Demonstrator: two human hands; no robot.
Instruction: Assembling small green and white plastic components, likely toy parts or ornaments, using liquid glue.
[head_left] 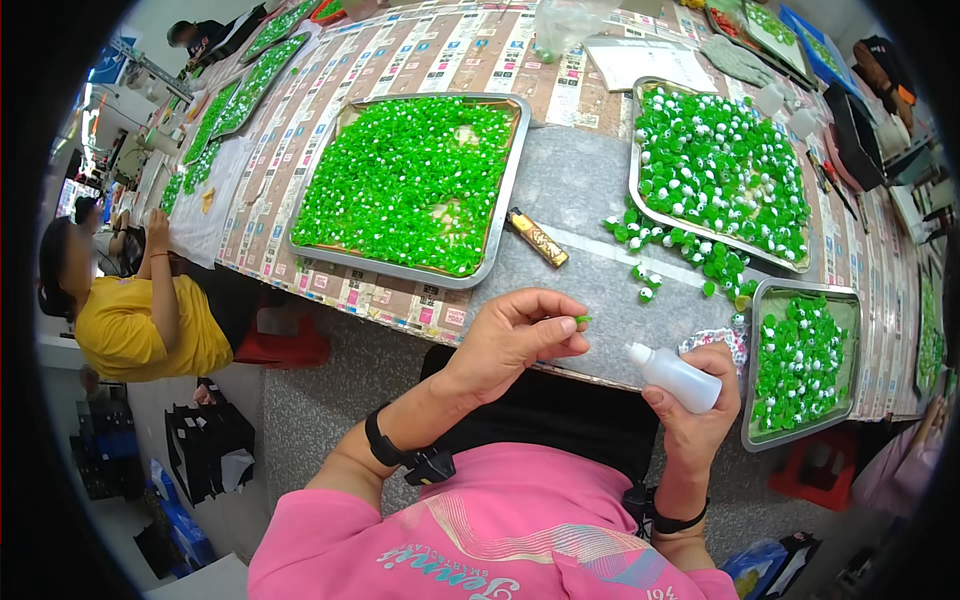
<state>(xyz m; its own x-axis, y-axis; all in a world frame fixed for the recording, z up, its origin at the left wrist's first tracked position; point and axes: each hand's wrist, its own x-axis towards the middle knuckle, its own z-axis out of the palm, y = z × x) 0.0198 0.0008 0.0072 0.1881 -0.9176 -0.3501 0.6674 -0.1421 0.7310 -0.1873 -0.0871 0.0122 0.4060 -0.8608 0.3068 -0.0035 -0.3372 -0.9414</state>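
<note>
My left hand (520,335) is closed in a pinch above the table's near edge. A small green plastic piece (583,319) sticks out between its thumb and forefinger. My right hand (700,405) wraps round a white squeeze bottle (684,380), tilted with its nozzle toward my left hand. Beyond the hands, a metal tray (522,150) holds many small green pieces with white dots. Another tray (634,150) at the far right is heaped with green pieces bearing white balls. Similar loose pieces (720,265) spill beside it. A smaller tray (752,420) of them stands right of my bottle.
A gold-and-black lighter (538,238) lies on the grey mat (565,180). Crumpled patterned cloth (718,343) sits behind my right hand. White paper (645,65) and a grey glove (735,60) lie at the back. A person in yellow (150,320) sits at the left.
</note>
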